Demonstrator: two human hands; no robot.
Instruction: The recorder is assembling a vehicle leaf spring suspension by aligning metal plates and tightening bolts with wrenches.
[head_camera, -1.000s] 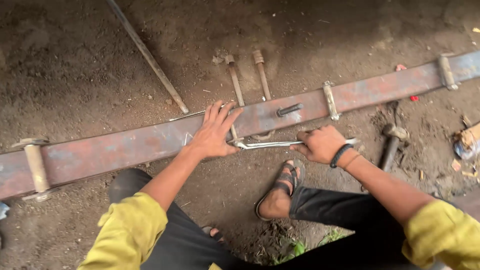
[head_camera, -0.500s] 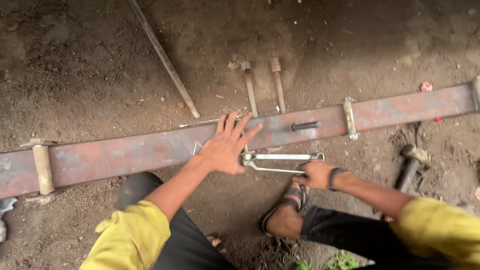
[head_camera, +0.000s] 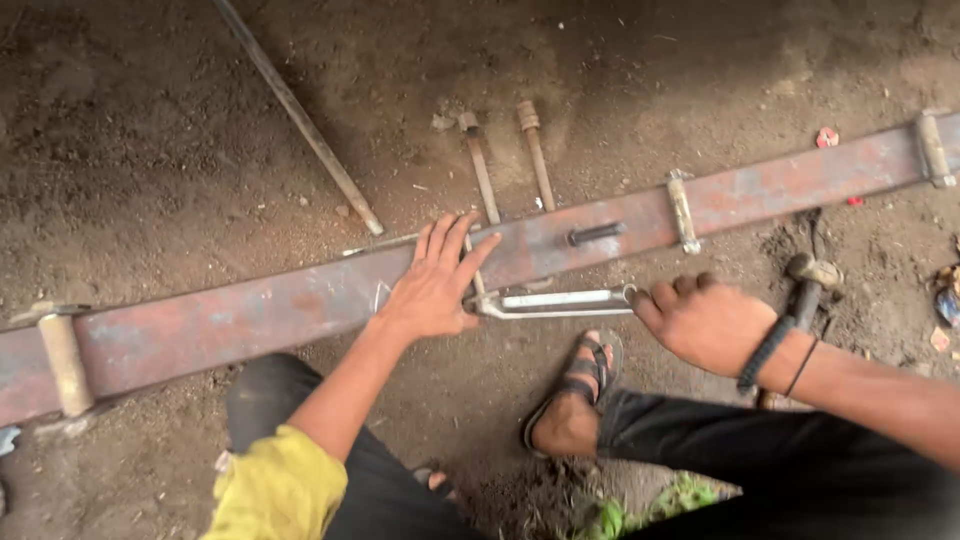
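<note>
A long rusty flat steel bar (head_camera: 300, 305) lies on the dirt floor (head_camera: 150, 150), running from low on one side up toward the far corner, and everything else sits around it. The left hand (head_camera: 432, 285) lies flat on top of the bar with its fingers spread, pressing down near the middle. The right hand (head_camera: 705, 322) is on the near side of the bar, curled around the end of a bright metal wrench (head_camera: 555, 302) that lies along the bar's near edge; its head meets the bar just beside the left thumb. A dark bolt (head_camera: 595, 234) sits on the bar's upper face, and a metal clamp band (head_camera: 682, 210) wraps the bar just past it. Beyond the bar's far edge, two long bolts (head_camera: 505, 165) lie in the dirt and a thin rod (head_camera: 295, 115) slants away. A hammer (head_camera: 805, 285) rests on the near side, close behind the right wrist. A sandalled foot (head_camera: 575, 400) is planted just below the wrench.

The risk I see is slippage: if the wrench head loses its bite under load, the right hand could jerk into the bar's edge or the handle swing toward the foot. The left thumb sits very near the wrench head and could be pinched. The bar could also shift on loose dirt.
</note>
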